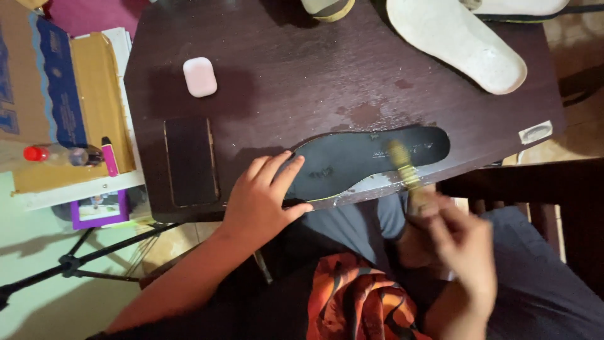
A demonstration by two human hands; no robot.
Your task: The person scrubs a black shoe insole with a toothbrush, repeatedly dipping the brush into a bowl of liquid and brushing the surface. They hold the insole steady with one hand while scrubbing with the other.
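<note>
At the lower centre of the frame, the left hand [264, 195] presses flat with spread fingers on the heel of a dark flat shoe insole [365, 160] lying at the near edge of the dark wooden table [302, 82], while the right hand [456, 242], blurred, closes its fingers round a small wooden-handled brush [406, 169] scrubbing the insole's fore part, a scrubbing step that seems to call next for steady strokes along it.

The middle of the dark worktop [302, 82] lies bare, a wide lane between the pink case [200, 77] at the left and the white insole [454, 39] at the far right corner. Along the near edge the black insole [365, 160] fills the way, with the left hand [261, 198] pressing its heel end and the brush [406, 169] over its toe. The dark phone [190, 161] blocks the near left corner, just beside that hand
</note>
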